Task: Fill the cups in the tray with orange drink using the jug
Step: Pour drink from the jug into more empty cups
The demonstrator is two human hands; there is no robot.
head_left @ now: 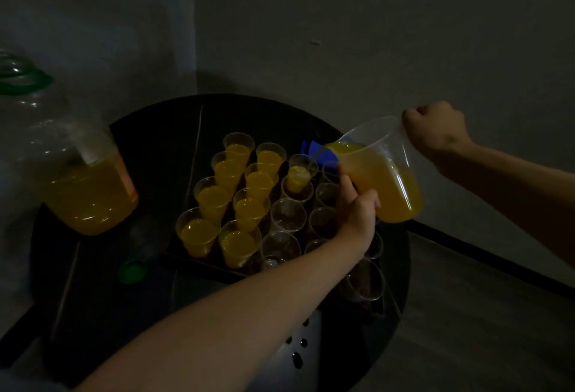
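Closest to the lens, left forearm (233,314) slanting up from the bottom edge across the near corner of the tray (199,262). Far left, large clear bottle (62,142) with a green handle, lower part full of orange drink (90,201), standing on a round dark table (155,130); green cap (133,272) lying on the tabletop near its base. Next, on the dark tray, eight filled cups (251,206) in two columns on the left side, empty cups (287,216) to their right. Toward the back, one cup (300,173) partly filled and frothy, thin stream falling into it. Small blue object (323,153) just behind. Left hand (357,211) cupping the lower wall of the jug (385,170), thumb up, fingers curled beneath. Jug tipped leftward above the tray, about half full. Right hand (435,131) clenched round the handle at the jug's rear.
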